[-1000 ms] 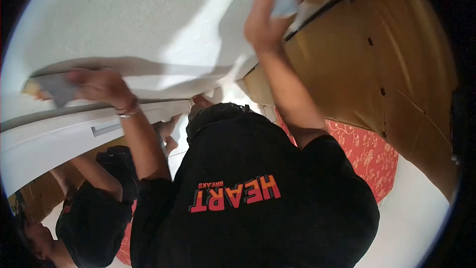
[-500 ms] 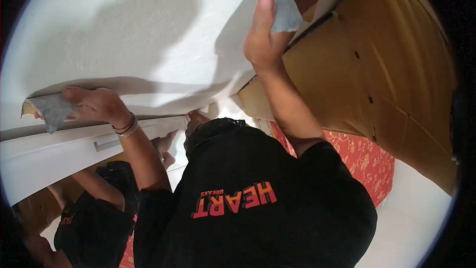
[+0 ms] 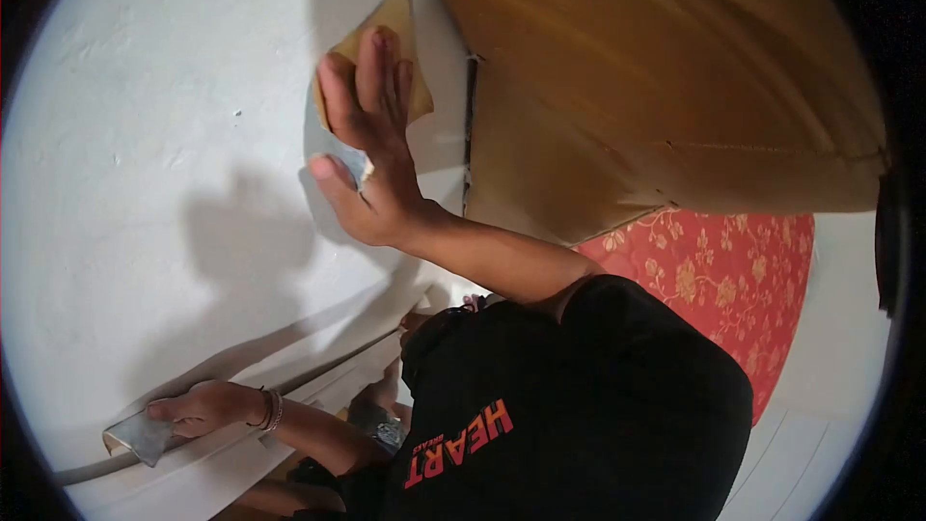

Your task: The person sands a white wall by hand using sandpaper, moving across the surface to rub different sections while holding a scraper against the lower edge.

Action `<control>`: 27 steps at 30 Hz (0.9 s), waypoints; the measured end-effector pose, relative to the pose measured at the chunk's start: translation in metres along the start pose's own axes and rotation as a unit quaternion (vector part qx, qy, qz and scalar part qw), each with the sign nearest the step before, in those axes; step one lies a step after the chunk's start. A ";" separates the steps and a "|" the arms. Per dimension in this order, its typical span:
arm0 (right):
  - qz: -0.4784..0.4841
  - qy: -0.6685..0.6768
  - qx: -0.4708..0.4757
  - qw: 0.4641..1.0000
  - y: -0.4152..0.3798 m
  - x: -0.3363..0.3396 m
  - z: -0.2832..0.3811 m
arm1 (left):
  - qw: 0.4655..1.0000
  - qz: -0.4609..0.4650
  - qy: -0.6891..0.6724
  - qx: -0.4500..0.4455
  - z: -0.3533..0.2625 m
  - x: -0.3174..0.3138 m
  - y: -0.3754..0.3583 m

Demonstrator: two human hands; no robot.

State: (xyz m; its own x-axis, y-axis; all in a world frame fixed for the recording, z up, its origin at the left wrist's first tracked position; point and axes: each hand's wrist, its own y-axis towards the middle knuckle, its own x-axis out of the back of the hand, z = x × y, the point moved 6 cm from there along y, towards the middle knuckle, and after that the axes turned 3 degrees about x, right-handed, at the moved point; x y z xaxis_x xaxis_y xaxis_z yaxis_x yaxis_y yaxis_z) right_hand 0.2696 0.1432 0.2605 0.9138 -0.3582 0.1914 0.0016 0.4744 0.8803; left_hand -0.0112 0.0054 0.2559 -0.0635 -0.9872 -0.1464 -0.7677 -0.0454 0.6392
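My left hand (image 3: 214, 408), with bracelets at the wrist, grips a folded piece of sandpaper (image 3: 143, 437), grey on the visible face. It is at the lower left, where the white wall (image 3: 125, 260) meets a pale ledge. Higher up, my right hand (image 3: 376, 159) has its fingers laid over a second piece of sandpaper (image 3: 395, 14), tan on the outside. A grey part of that sheet shows by the thumb. This sheet lies at the wall surface, close to the brown upholstered panel; its underside is hidden.
The brown upholstered panel (image 3: 579, 87) stands along the right of the wall. Below it is a red floral mattress or cover (image 3: 704, 275). A white ledge or furniture edge (image 3: 203, 482) runs along the lower left. My black shirt (image 3: 579, 415) fills the lower middle.
The view has turned. My right hand has come leftward and down, with its fingers now over the sandpaper at the wall. My left hand appears lower, still holding its piece.
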 end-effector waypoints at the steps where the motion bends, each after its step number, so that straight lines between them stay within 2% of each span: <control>1: -0.015 -0.020 0.015 1.000 0.005 -0.002 0.019 | 0.998 -0.007 -0.059 -0.028 -0.008 0.009 0.018; 2: -0.049 -0.044 0.012 0.998 -0.008 -0.004 0.014 | 0.997 -0.005 -0.067 -0.032 -0.004 0.017 0.023; 3: -0.085 -0.067 0.009 0.994 -0.035 -0.007 -0.004 | 0.998 0.043 0.008 -0.035 0.010 0.023 0.015; 4: -0.103 -0.026 -0.085 0.991 -0.067 -0.010 -0.027 | 0.992 0.088 0.084 -0.038 0.029 0.026 0.007; 5: -0.114 -0.043 -0.149 0.981 -0.104 -0.013 -0.044 | 0.912 0.088 0.323 -0.236 0.038 0.020 -0.012; 6: -0.112 -0.036 -0.191 0.975 -0.127 -0.021 -0.051 | 0.747 -0.017 0.513 -0.423 0.051 0.016 -0.038; 7: -0.109 -0.029 -0.232 0.966 -0.150 -0.028 -0.058 | 0.753 -0.013 0.499 -0.428 0.078 0.022 -0.052; 8: -0.166 0.071 -0.361 0.915 -0.173 -0.037 -0.071 | 0.865 0.077 0.376 -0.323 0.101 0.029 -0.050; 9: -0.185 0.077 -0.360 0.911 -0.158 -0.034 -0.066 | 0.954 0.150 0.189 -0.176 0.123 0.036 -0.050; 10: -0.204 0.082 -0.358 0.907 -0.138 -0.029 -0.056 | 0.971 0.165 0.123 -0.118 0.132 0.038 -0.051; 12: -0.180 0.110 -0.236 0.949 -0.081 -0.024 -0.026 | 0.977 0.174 0.085 -0.093 0.141 0.038 -0.052; 13: -0.120 0.063 -0.207 0.969 -0.052 -0.019 -0.011 | 0.977 0.177 0.079 -0.089 0.144 0.035 -0.054; 14: -0.090 0.035 -0.136 0.986 -0.032 -0.015 0.004 | 0.978 0.179 0.066 -0.085 0.148 0.035 -0.052; 16: -0.070 -0.012 -0.118 0.990 -0.038 -0.023 0.001 | 0.979 0.187 0.038 -0.066 0.153 0.035 -0.047; 18: -0.129 -0.004 -0.174 0.976 -0.092 -0.034 -0.036 | 0.980 0.194 0.015 -0.044 0.156 0.035 -0.046; 19: -0.122 -0.002 -0.165 0.979 -0.108 -0.039 -0.044 | 0.981 0.192 0.006 -0.034 0.159 0.035 -0.047; 21: -0.158 0.087 -0.312 0.933 -0.154 -0.045 -0.073 | 0.980 0.197 0.005 -0.025 0.166 0.034 -0.051; 23: -0.200 0.173 -0.461 0.847 -0.204 -0.052 -0.090 | 0.978 0.208 0.005 -0.018 0.172 0.035 -0.053; 25: -0.242 0.255 -0.594 0.724 -0.232 -0.061 -0.093 | 0.974 0.226 -0.026 0.006 0.174 0.033 -0.054; 26: -0.209 0.206 -0.563 0.772 -0.226 -0.063 -0.100 | 0.966 0.246 -0.079 0.024 0.177 0.035 -0.054; 27: -0.172 0.154 -0.537 0.812 -0.209 -0.063 -0.093 | 0.963 0.260 -0.069 0.021 0.173 0.036 -0.054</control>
State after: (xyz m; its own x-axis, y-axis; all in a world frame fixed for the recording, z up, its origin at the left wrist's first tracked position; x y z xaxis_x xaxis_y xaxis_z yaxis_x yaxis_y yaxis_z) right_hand 0.2494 0.1412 0.0244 0.8426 -0.4778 -0.2484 0.4793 0.8757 -0.0583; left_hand -0.0824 -0.0016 0.0861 -0.5271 -0.8456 0.0844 -0.6348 0.4578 0.6225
